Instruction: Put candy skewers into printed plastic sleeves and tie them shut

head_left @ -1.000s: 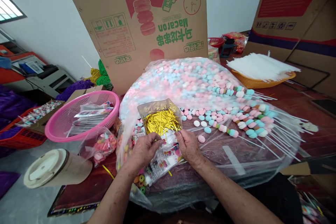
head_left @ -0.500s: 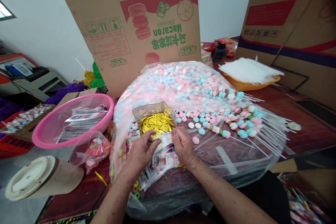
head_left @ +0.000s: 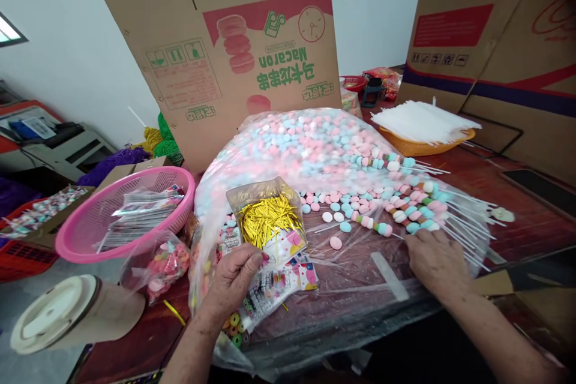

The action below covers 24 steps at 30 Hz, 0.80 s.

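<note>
My left hand [head_left: 234, 281] rests closed on a stack of small printed plastic packets [head_left: 281, 279], gripping them at their left edge. Just above lies a clear bag of gold twist ties [head_left: 266, 216]. My right hand [head_left: 434, 261] reaches to the right, palm down, fingers curled over the ends of the white sticks of several skewered pink, blue and white candies [head_left: 409, 204]. Everything lies on a huge clear bag of loose pastel candies [head_left: 310, 144].
A pink basket [head_left: 85, 231] of flat packets stands at the left, with a lidded cup [head_left: 67, 312] lying near it. An orange tray [head_left: 423, 144] of white sticks sits at the back right. Tall cardboard boxes [head_left: 225, 42] stand behind.
My right hand left the packets and moved right to the skewer sticks. My left hand stayed on the packets.
</note>
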Each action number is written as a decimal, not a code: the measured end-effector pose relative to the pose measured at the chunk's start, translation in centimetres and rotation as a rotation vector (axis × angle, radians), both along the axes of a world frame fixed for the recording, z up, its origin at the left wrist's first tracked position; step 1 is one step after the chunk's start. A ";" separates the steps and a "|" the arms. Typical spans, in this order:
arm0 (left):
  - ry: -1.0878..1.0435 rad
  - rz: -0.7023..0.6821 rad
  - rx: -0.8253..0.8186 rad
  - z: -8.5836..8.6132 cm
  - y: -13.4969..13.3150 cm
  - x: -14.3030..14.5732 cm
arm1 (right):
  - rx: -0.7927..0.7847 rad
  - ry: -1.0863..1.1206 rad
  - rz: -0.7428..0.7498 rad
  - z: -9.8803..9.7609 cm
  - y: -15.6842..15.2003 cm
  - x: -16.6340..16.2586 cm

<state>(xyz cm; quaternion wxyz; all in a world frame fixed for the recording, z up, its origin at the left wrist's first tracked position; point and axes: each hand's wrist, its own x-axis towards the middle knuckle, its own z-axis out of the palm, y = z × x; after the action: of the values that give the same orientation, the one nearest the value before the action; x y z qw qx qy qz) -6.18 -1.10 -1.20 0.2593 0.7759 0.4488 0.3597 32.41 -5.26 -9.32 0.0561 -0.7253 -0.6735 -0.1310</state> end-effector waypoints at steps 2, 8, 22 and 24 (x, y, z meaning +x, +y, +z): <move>-0.003 -0.051 0.045 0.1 0.0 -0.2 | 0.134 0.156 0.182 -0.3 -0.1 -0.1; 0.022 -0.182 0.167 0.8 -0.1 -0.8 | 0.458 0.451 0.528 4.1 -1.8 -3.2; 0.171 -0.247 0.203 2.4 0.3 -0.5 | 0.418 0.393 0.704 6.0 -3.8 -4.9; 0.200 -0.252 0.223 3.1 0.6 -0.3 | 0.376 0.410 0.707 5.8 -3.8 -5.0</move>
<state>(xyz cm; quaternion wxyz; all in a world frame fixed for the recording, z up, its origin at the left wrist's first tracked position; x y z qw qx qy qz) -6.45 -0.46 1.86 0.1692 0.8817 0.3288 0.2930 27.42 -9.04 -3.48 0.3607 -0.4386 -0.8194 -0.0775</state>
